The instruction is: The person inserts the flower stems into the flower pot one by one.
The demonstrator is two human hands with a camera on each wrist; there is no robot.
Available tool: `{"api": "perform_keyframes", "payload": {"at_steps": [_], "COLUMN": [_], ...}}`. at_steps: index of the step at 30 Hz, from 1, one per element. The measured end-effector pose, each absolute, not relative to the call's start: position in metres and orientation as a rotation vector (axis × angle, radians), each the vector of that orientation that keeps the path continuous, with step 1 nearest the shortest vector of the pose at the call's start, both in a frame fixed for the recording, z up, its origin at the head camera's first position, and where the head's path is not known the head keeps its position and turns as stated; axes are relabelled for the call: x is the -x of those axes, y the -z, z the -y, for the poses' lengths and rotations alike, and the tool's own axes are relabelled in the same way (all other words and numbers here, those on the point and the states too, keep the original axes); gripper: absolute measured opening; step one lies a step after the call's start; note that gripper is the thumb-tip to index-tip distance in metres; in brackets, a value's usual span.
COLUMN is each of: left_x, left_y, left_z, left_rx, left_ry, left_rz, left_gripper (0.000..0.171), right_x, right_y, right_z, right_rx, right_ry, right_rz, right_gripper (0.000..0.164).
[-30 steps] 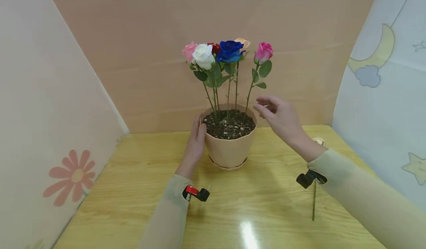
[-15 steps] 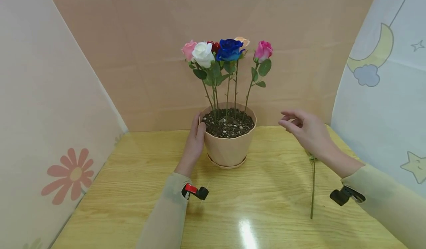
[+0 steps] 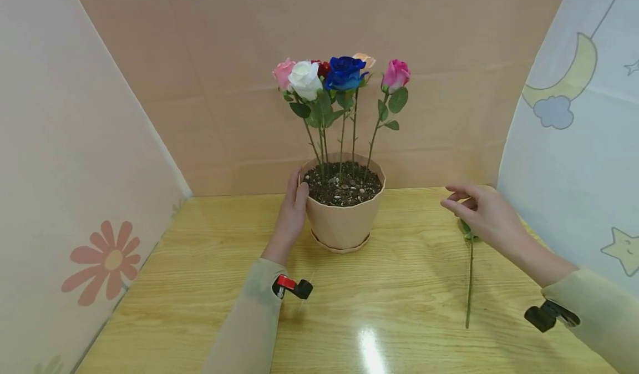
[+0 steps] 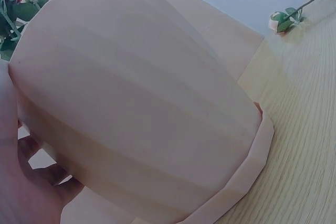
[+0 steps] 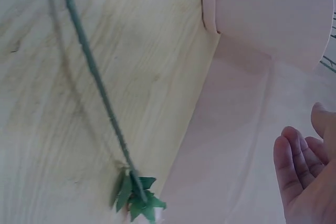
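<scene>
A peach flowerpot (image 3: pixel 344 224) on a saucer holds dark soil and several upright roses: white (image 3: pixel 305 80), blue (image 3: pixel 345 74), dark pink (image 3: pixel 396 76), light pink (image 3: pixel 284 74), red and peach. At the pot's left side, my left hand (image 3: pixel 288 218) grips its wall near the rim, and curled fingers show behind the wall in the left wrist view. My right hand (image 3: pixel 486 213) hovers with loosely bent fingers, nothing in it, above the head end of a single rose (image 3: pixel 470 285) lying on the table. That pale bloom is covered by the hand in the head view but appears in the left wrist view.
The wooden table (image 3: pixel 199 285) backs onto a peach cloth wall (image 3: pixel 239 113). Printed side panels stand left and right, one with a flower (image 3: pixel 115 260), the other with a moon (image 3: pixel 574 74).
My right hand has moved right and down, away from the dark pink rose's stem, to above the lying rose. The left hand has stayed on the pot.
</scene>
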State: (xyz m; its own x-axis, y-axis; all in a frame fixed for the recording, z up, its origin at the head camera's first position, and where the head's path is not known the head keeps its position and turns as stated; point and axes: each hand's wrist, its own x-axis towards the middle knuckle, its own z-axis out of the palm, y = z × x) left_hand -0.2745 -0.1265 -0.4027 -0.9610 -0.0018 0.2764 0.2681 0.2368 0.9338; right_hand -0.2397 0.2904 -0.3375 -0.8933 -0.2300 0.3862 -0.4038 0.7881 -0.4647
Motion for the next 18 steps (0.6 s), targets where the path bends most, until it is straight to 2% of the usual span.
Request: {"api": "perform_keyframes", "payload": {"at_steps": [18], "left_x": [0.274], "left_y": [0.401], "left_z": [0.126], "left_rx": [0.228], "left_ry": [1.786], "left_rz": [2.31], "left_gripper": [0.064], "right_x": [0.215], "right_y": [0.378], "right_z": [-0.332], "right_rx": [-0.319], "right_ry": [-0.71], "right_rz": [2.861], "right_gripper": [0.055]}}
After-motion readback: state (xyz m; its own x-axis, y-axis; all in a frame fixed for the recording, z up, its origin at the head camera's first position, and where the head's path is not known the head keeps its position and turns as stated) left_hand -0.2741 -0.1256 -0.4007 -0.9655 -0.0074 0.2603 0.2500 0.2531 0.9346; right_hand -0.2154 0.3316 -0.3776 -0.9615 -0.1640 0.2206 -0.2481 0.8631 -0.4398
